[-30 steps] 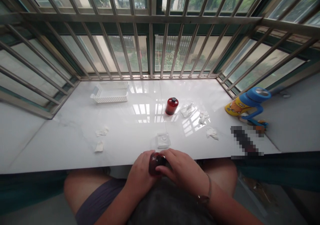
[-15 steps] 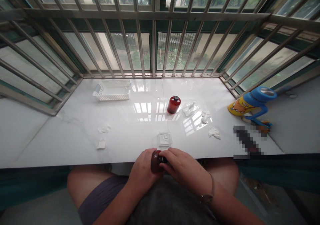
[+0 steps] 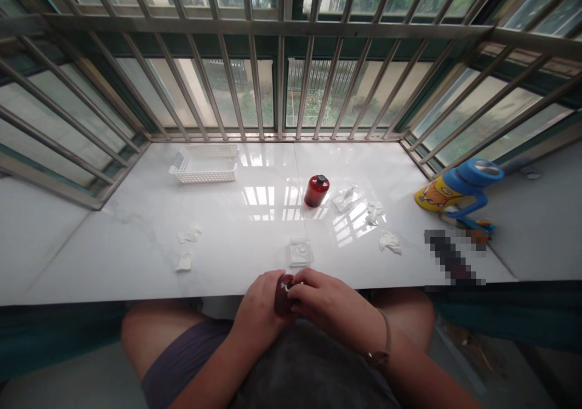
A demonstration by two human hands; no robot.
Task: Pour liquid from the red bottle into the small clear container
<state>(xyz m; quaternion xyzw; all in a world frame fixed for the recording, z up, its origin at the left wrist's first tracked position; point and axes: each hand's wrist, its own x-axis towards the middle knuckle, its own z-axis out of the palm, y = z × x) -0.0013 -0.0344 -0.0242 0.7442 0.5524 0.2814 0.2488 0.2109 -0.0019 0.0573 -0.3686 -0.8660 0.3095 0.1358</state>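
Low at the table's front edge, my left hand [image 3: 260, 305] is wrapped round a dark red bottle [image 3: 282, 299] held tilted over my lap. My right hand [image 3: 324, 299] has its fingers closed at the bottle's top, over the black cap, which those fingers now mostly hide. Just beyond my hands lies a small clear square plastic box [image 3: 300, 252]. Farther back on the table stands a second red bottle [image 3: 316, 192] with a black cap.
A white perforated basket [image 3: 204, 172] sits back left. Crumpled clear plastic [image 3: 346, 198] and a white tissue [image 3: 390, 242] lie right; white scraps [image 3: 184, 262] lie left. At far right is a blue and yellow flask [image 3: 448, 188] beside a blurred-out dark object. Window bars border the table.
My right fingers have shifted slightly over the bottle's top, so the black cap seen before is now mostly covered. The bottle and my left hand have barely moved.
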